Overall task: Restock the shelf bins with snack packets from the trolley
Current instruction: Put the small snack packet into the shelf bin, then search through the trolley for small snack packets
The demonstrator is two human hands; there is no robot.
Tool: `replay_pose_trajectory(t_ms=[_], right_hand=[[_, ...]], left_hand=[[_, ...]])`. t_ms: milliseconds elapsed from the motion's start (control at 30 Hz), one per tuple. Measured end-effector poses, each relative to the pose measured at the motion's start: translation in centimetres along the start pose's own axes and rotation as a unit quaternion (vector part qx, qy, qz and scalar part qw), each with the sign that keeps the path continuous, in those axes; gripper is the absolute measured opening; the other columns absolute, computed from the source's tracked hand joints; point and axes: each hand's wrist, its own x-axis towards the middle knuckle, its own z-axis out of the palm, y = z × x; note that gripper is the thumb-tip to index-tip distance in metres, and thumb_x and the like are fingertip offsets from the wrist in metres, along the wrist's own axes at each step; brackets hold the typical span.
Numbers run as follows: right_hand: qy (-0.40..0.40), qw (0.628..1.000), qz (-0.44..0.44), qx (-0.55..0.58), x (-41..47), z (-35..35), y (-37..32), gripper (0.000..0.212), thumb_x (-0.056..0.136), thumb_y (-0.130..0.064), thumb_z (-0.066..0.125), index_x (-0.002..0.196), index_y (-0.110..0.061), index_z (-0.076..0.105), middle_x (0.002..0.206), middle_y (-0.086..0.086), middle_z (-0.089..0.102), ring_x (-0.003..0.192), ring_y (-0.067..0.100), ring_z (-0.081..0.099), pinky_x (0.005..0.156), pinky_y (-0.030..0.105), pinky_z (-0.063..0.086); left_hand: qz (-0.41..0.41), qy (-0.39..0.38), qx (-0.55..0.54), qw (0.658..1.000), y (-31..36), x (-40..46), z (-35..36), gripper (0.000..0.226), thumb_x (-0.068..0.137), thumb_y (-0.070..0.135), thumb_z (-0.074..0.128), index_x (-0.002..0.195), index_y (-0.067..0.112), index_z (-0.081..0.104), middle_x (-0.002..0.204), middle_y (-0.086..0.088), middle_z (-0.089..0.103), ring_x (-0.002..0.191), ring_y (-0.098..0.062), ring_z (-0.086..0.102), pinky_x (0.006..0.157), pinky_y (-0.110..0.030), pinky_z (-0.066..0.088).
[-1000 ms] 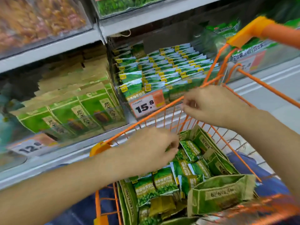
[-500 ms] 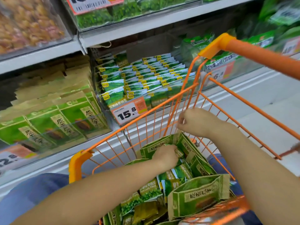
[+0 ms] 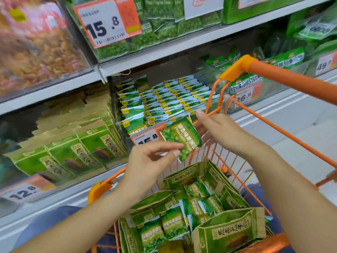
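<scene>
A small green pea snack packet [image 3: 182, 136] is held up above the orange wire trolley [image 3: 273, 128], in front of the shelf bin [image 3: 164, 99] filled with rows of green-and-white packets. My left hand [image 3: 147, 161] pinches the packet's lower left corner between thumb and finger. My right hand [image 3: 217, 128] holds its upper right edge, fingers behind it. Inside the trolley lie several more pea packets [image 3: 173, 227] among larger green-and-brown bags [image 3: 231, 232].
A 15.8 price tag [image 3: 145, 137] hangs on the bin's front. To the left is a bin of green-and-brown seed bags [image 3: 73, 143]. An upper bin [image 3: 155, 24] holds pea packets. The trolley handle [image 3: 291, 77] crosses at the right.
Both hands rose out of the trolley, lifting one pea packet up in front of the middle shelf bin. The view tilted upward toward the shelves.
</scene>
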Motion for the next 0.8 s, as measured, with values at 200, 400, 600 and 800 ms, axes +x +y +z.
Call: replay_pose_trajectory(t_ms=[200, 400, 600, 800], right_hand=[[-0.146, 0.946, 0.035, 0.288, -1.2, -0.2, -1.3, 0.030, 0.074, -0.033, 0.061, 0.091, -0.009, 0.065, 0.079, 0.008, 0.073, 0.072, 0.017, 0.072, 0.061, 0.020, 0.056], [-0.092, 0.967, 0.023, 0.235, -0.8, -1.1, -0.5, 0.025, 0.062, -0.022, 0.073, 0.079, -0.007, 0.062, 0.060, 0.002, 0.067, 0.046, 0.003, 0.056, 0.048, 0.014, 0.046], [-0.040, 0.979, -0.040, 0.196, -0.6, -0.9, -0.3, 0.011, 0.079, -0.009, 0.072, 0.083, -0.002, 0.065, 0.055, 0.001, 0.064, 0.044, 0.005, 0.054, 0.047, 0.016, 0.044], [0.002, 0.988, -0.104, 0.114, -0.2, 1.1, -0.3, 0.009, 0.080, -0.011, 0.074, 0.089, -0.010, 0.071, 0.057, -0.002, 0.055, 0.049, 0.003, 0.052, 0.053, 0.017, 0.043]], left_hand=[[0.031, 0.082, -0.042, 0.995, -0.5, 1.1, 0.5, 0.024, 0.083, -0.002, 0.067, 0.088, 0.021, 0.071, 0.073, 0.014, 0.066, 0.072, -0.006, 0.064, 0.074, -0.025, 0.055], [0.004, 0.043, -0.045, 0.998, -0.7, 0.7, 0.3, 0.019, 0.081, 0.004, 0.070, 0.091, 0.017, 0.061, 0.069, 0.004, 0.058, 0.068, -0.012, 0.063, 0.072, -0.024, 0.053], [-0.078, 0.042, -0.063, 0.994, -0.7, 1.5, -1.1, 0.034, 0.083, 0.016, 0.069, 0.106, 0.021, 0.044, 0.093, -0.003, 0.073, 0.086, -0.016, 0.070, 0.075, -0.030, 0.056], [0.011, -0.113, 0.196, 0.974, 0.9, 5.3, -3.1, 0.057, 0.074, 0.038, 0.081, 0.122, 0.040, 0.050, 0.098, 0.010, 0.069, 0.078, -0.002, 0.062, 0.072, -0.025, 0.050]])
